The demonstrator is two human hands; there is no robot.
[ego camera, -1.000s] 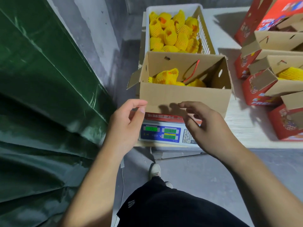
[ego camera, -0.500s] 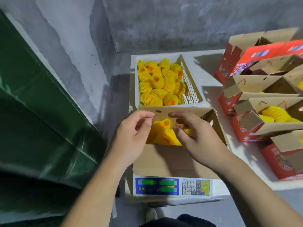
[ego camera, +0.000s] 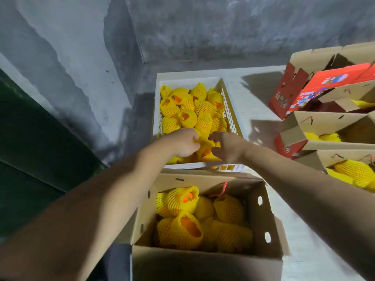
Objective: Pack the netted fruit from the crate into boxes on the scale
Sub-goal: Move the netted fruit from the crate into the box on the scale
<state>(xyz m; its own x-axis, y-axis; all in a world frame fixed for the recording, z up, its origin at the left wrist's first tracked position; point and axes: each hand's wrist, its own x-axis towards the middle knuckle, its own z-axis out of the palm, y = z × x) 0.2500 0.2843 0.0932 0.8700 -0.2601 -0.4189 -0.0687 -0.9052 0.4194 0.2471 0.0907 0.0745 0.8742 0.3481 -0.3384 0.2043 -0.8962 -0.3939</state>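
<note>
A white plastic crate [ego camera: 157, 110] at the back holds several oranges in yellow foam netting [ego camera: 204, 120]. In front of it stands an open cardboard box [ego camera: 205, 262] with several netted oranges [ego camera: 227, 234] inside; the scale under it is hidden. My left hand [ego camera: 183, 141] and my right hand [ego camera: 228, 146] both reach over the box into the near end of the crate. Each hand's fingers curl around a netted orange there. Whether either fruit is lifted off the pile I cannot tell.
Several open red-and-brown boxes [ego camera: 324, 126] stand on the white table [ego camera: 255, 102] at the right, some with netted fruit. A grey concrete wall [ego camera: 182, 27] is behind, and a dark green tarp [ego camera: 30, 159] hangs at the left.
Both hands moved forward from the near box, past its far edge, into the crate and closed on netted fruit. The view tilted up, so the scale display dropped out of sight.
</note>
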